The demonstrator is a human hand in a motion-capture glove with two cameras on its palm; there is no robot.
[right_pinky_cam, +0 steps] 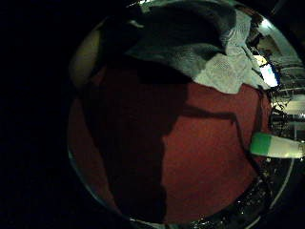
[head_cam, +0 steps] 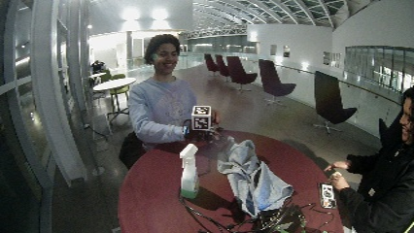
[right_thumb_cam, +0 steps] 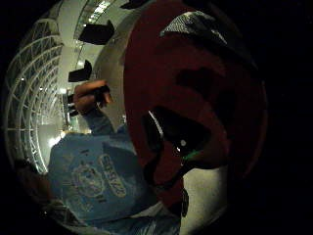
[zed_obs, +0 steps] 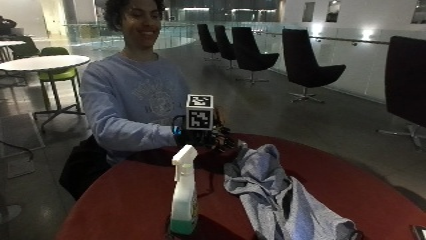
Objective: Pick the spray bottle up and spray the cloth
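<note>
At the lower centre of the outside view we see a spray bottle (zed_obs: pixel 184 200) with a white trigger head and pale body that turns green at its base. It stands on a dark red bench (zed_obs: pixel 126 205). To its right lies a grey cloth (zed_obs: pixel 276 197), light and finely flecked. Above, the person's sweatshirt (zed_obs: pixel 130 105) is pale blue with a faint printed emblem, and the gloved hand (zed_obs: pixel 203 137) is black.

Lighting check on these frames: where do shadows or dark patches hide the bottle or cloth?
Little-finger palm view: a broad shadow crosses the red table; the cloth is half dark. Thumb palm view: the spray bottle is almost lost in shadow. Outside view: dim, but bottle and cloth read clearly.
</note>
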